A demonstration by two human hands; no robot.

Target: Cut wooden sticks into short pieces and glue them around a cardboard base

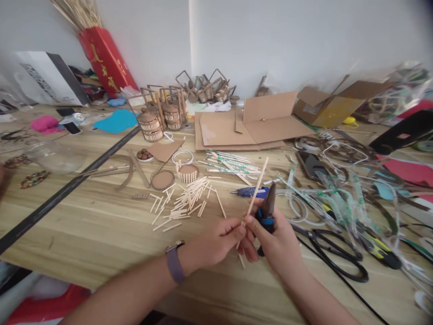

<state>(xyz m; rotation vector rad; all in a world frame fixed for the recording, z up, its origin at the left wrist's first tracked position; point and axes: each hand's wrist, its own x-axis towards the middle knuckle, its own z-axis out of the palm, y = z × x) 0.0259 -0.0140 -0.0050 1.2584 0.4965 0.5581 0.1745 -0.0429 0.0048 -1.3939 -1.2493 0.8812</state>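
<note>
Over the worktop (111,230), the left hand (216,241) and right hand (279,239) pinch one seemingly uncut long stick (258,185) between their fingers; the right also grips pliers (268,203). Beyond, short sticks (189,198) lie scattered; one cardboard disc (187,169) looks partly fenced, a second disc (162,179) bare, several baskets (150,124) apparently finished.

Right of centre in the frame, the slanted stick (259,184) looks like smooth, matt bare wood, as do the short pieces (191,197) mid-frame, while the pliers (269,203) beside it show dull dark metal and a blue, plastic-looking part. The tabletop (111,243) has wood grain under a faint sheen. Matt brown cardboard (225,128) lies at upper centre, a glossy red wrapper (104,56) stands at upper left, and shiny clear plastic strips (357,192) tangle at right.
</note>
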